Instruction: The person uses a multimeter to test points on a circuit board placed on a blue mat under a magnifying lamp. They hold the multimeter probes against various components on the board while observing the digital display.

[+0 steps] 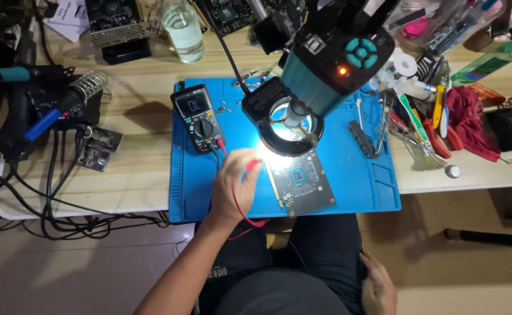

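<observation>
Fingers of the left hand point(232, 184) were closed around a slim red multimeter probe point(251, 165), its tip aimed at the near left edge of a dark rectangular circuit board point(302, 182) with a square chip at its centre. The board lay flat on a blue rubbery work mat point(355, 186), directly beneath the glowing ring light point(290, 125) of a teal-bodied bench microscope point(332, 64). A thin red lead point(241, 213) looped from the probe down over the mat's front edge and back up to a black handheld multimeter with a rotary dial point(199, 116), which stood on the mat's left side with its display lit.

The right hand point(378, 289) rested on the person's lap, well apart from the bench, fingers loosely curled and holding nothing.

Judging by the layout, probing was under way rather than finished: the meter was on and the red probe was at the board, but whether its tip touched a pad could not be told through the glare. No black probe was visible in either hand. A soldering handle in its coiled metal stand point(78, 93) sat untouched at far left, and tweezers and hand tools point(425, 128) lay unused to the right.
</observation>
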